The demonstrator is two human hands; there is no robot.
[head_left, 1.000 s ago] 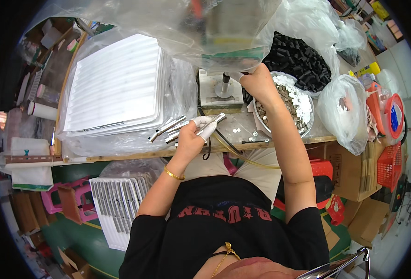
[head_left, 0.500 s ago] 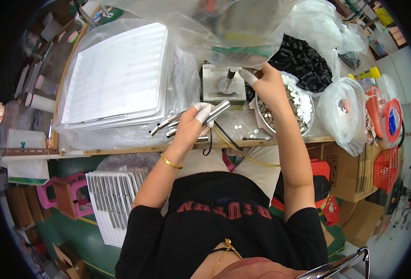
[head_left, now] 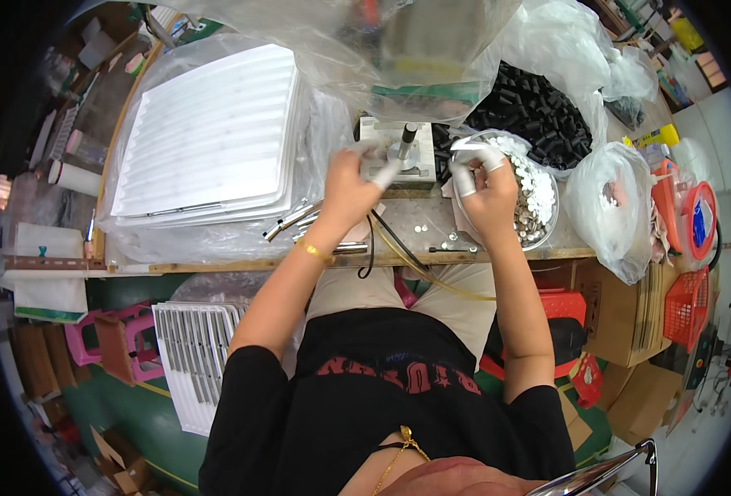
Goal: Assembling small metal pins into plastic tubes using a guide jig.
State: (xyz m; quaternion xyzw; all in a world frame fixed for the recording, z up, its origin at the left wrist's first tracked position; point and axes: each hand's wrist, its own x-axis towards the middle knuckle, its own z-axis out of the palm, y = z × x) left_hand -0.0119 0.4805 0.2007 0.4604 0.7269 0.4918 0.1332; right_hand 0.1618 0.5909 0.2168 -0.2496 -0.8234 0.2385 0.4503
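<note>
My left hand point(head_left: 351, 183), with white finger cots, reaches to the base of a small grey press fixture point(head_left: 400, 154) with an upright metal post. The hand is blurred, and whatever is in its fingers is hidden. My right hand point(head_left: 488, 192), also in finger cots, hovers at the left rim of a clear bowl point(head_left: 539, 207) filled with small silvery-white discs. Its fingers are curled, with thumb and forefinger close together. Several thin metal tubes point(head_left: 295, 220) lie on the bench just left of my left wrist.
A stack of white ribbed trays in a plastic bag point(head_left: 208, 136) fills the left of the bench. A pile of black parts point(head_left: 539, 107) lies behind the bowl, and a bag of white pieces point(head_left: 613, 202) stands at the right. A yellowish hose point(head_left: 419, 264) hangs over the front edge.
My left hand has gone from the front of the bench, where it held a metal tube, up to the fixture. My right hand has pulled back from the fixture to the bowl's rim.
</note>
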